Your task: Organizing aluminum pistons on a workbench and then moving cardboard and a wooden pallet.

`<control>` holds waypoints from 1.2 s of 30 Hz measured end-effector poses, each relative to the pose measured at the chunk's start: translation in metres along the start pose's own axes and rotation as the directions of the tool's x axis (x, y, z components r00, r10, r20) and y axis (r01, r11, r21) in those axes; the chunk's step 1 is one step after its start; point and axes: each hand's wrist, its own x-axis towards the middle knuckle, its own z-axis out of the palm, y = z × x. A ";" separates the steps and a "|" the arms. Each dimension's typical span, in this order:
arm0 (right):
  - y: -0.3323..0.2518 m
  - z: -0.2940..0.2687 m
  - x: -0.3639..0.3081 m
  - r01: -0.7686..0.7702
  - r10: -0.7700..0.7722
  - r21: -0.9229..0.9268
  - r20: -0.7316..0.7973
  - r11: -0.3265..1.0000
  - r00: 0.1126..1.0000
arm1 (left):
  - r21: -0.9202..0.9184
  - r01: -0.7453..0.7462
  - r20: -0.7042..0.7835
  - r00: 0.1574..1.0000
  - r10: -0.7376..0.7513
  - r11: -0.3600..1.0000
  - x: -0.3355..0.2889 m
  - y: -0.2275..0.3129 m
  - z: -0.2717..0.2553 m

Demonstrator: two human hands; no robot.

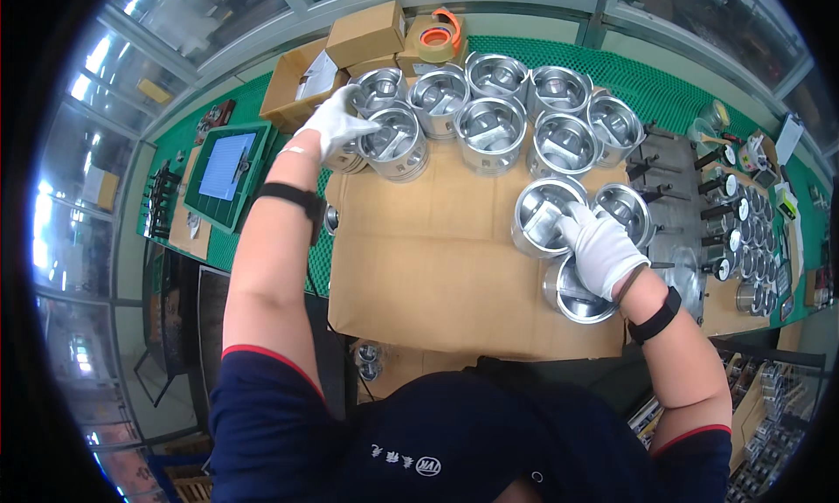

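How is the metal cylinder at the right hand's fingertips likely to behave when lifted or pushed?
The metal cylinder is probably stiff and fairly heavy, given its metal wall. Its smooth, shiny side may slip in the gloved right hand. Upright and squat, it would likely slide before tipping.

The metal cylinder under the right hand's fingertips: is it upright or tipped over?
Upright: the metal cylinder has its open end facing up, side wall visible below; the right hand partly covers it.

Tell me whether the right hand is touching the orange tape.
Apart. The head view shows the right hand at the near metal cylinders, and the orange tape beyond the far cylinders.
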 end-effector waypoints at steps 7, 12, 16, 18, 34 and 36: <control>0.004 -0.003 0.000 0.024 -0.025 0.020 0.045 1.000 0.999 | -0.110 0.057 -0.240 0.967 -0.082 0.992 -0.106 -0.011 -0.022; 0.001 -0.008 -0.002 0.018 -0.018 -0.005 0.060 1.000 0.998 | 0.036 -0.128 -0.009 0.992 0.128 0.991 -0.150 0.038 0.020; -0.003 -0.006 0.002 -0.004 0.008 -0.038 0.109 0.999 0.994 | 0.135 -0.434 0.002 0.899 0.438 0.891 -0.143 0.057 0.092; -0.001 -0.003 0.000 0.000 0.001 -0.012 0.094 1.000 0.996 | 0.263 -0.661 -0.009 0.727 0.687 0.703 -0.141 0.068 0.123; -0.021 -0.022 -0.021 -0.035 0.037 -0.048 0.027 0.998 0.999 | 0.164 -0.745 -0.349 0.570 0.744 0.647 -0.210 0.070 0.098; -0.048 -0.053 -0.031 -0.016 0.011 -0.059 -0.077 0.998 0.997 | 0.166 -0.694 -0.508 0.549 0.664 0.701 -0.251 0.014 0.073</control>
